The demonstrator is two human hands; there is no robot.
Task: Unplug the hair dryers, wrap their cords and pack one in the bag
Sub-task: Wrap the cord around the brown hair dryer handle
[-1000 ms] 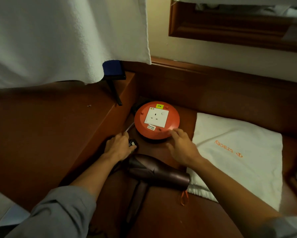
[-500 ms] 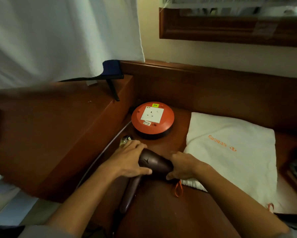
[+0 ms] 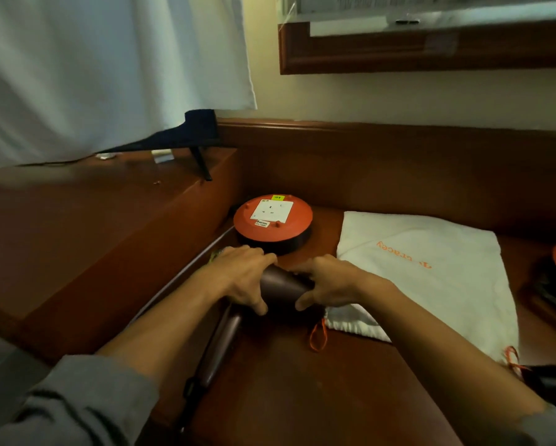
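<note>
Both hands [image 3: 289,281] around smooth brown cylindrical hair dryer [image 3: 281,284] beside soft white bag [image 3: 431,278]

one head-worn view looks forward and down, close over the wooden desk [image 3: 302,397] toward the wall.

Dim, warm indoor light. Brightest area upper left, where the white curtain [image 3: 109,66] glows softly. Deep shadow under the wooden ledge [image 3: 115,233] at centre left and along the right edge. Wide-angle bending visible: the wooden frame [image 3: 431,53] in the upper right tilts. Sleeves at the bottom corners blur. Fine detail soft and smeared throughout.
</note>
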